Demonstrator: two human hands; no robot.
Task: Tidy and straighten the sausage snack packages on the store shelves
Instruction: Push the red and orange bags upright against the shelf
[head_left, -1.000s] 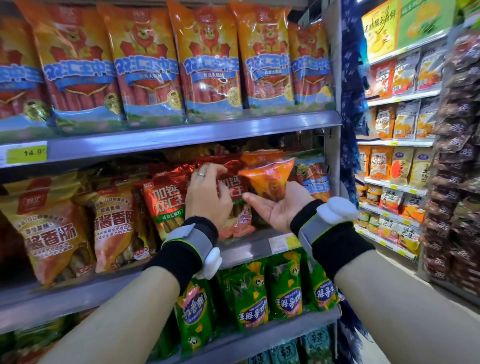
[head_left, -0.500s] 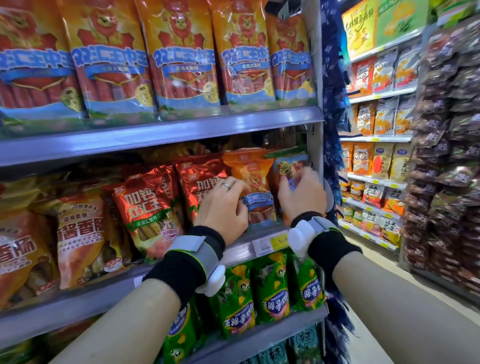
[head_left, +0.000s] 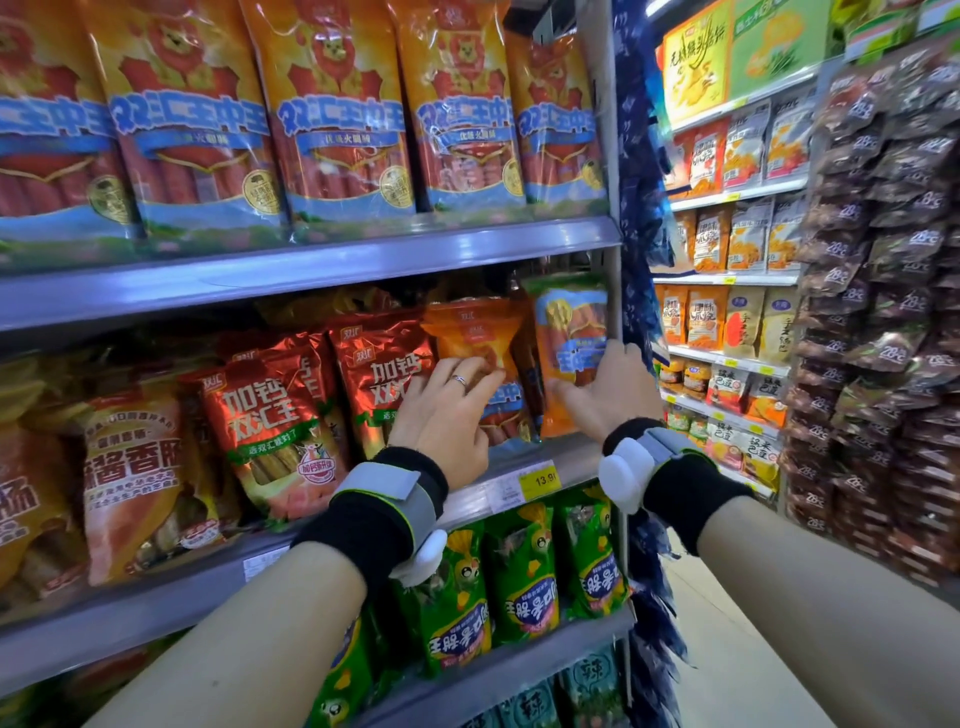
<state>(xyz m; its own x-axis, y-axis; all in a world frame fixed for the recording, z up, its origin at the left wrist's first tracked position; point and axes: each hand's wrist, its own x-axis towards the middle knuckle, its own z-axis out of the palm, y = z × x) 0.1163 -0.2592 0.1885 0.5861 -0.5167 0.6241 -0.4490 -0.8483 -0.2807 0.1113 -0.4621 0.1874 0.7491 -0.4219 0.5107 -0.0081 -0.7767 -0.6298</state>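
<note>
Fingers (head_left: 470, 376) rest flat on orange sausage pack (head_left: 475, 332).

The left hand (head_left: 444, 413) covers the lower front of the orange sausage pack (head_left: 475, 338), hiding its label. The right hand (head_left: 610, 395) hides the bottom of the end pack (head_left: 571, 325). The hanging dark packets (head_left: 883, 260) blur. The picture's left edge cuts the yellow pack (head_left: 21, 493).
</note>
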